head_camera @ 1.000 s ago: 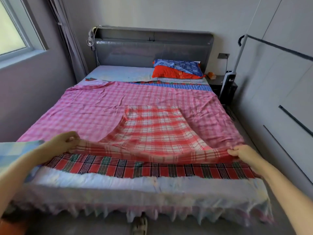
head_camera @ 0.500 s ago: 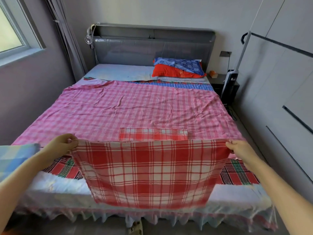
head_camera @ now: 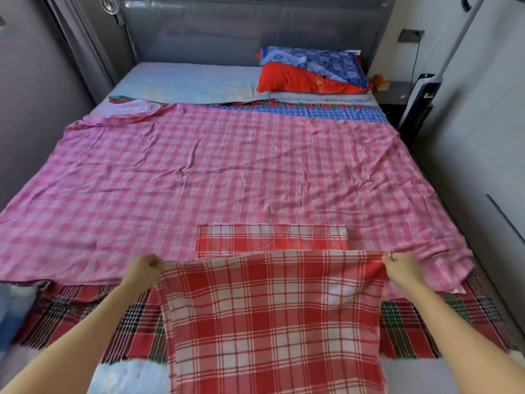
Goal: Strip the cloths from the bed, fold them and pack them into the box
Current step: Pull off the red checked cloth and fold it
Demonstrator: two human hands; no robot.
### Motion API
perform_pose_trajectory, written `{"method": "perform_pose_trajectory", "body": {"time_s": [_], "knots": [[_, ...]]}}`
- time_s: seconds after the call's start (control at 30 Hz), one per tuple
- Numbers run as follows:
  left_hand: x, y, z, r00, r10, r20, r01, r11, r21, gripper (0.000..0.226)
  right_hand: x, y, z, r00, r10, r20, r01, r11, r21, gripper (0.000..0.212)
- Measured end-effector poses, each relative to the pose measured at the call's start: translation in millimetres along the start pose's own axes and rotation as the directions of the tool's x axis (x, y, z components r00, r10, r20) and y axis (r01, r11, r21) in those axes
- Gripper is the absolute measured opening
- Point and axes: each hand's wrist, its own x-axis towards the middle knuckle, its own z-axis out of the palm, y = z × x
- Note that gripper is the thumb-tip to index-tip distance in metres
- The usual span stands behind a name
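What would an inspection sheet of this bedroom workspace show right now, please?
Surface: bed, pale sheet bare near the grey headboard.
Job's things: red-and-white checked cloth held up over the foot end; pink checked cloth spread flat; dark tartan cloth and blue checked cloth showing beyond its edges; box not seen.
Clutter: pillow at the head end.
Grips: left hand and right hand each pinch a top corner of the red-and-white checked cloth.
Cables: thin cable hangs from the wall socket.
Surroundings: nightstand right of the bed.
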Motion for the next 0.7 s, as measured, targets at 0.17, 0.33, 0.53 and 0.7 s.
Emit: {"method": "perform_pose_trajectory", "body": {"time_s": [0.17, 0.33, 0.53, 0.7], "knots": [[71.4, 12.0, 44.2, 0.999, -0.023, -0.025, 0.024, 0.999, 0.042, 0.016, 68.1, -20.1, 51.5, 0.994, 0.101, -0.049, -0.106, 0.988, -0.114, 0.036], [140.1, 19.9, 88.8, 0.993, -0.027, -0.118, 0.027, 1.000, -0.005, 0.010, 140.1, -36.4, 101.8, 0.974, 0.162, -0.157, -0.184, 0.974, -0.134, 0.038], [196.4, 2.3, 153.8, 0.976, -0.121, -0.180, 0.122, 0.992, -0.001, 0.015, 188.4, -19.9, 178.6, 0.965, 0.171, -0.199, -0.196, 0.974, -0.115, 0.041], [219.3, -32.5, 189.9, 0.965, -0.188, -0.181, 0.202, 0.977, 0.065, 0.017, 209.1, -4.8, 220.6, 0.973, 0.163, -0.164, -0.190, 0.968, -0.163, 0.030]]}}
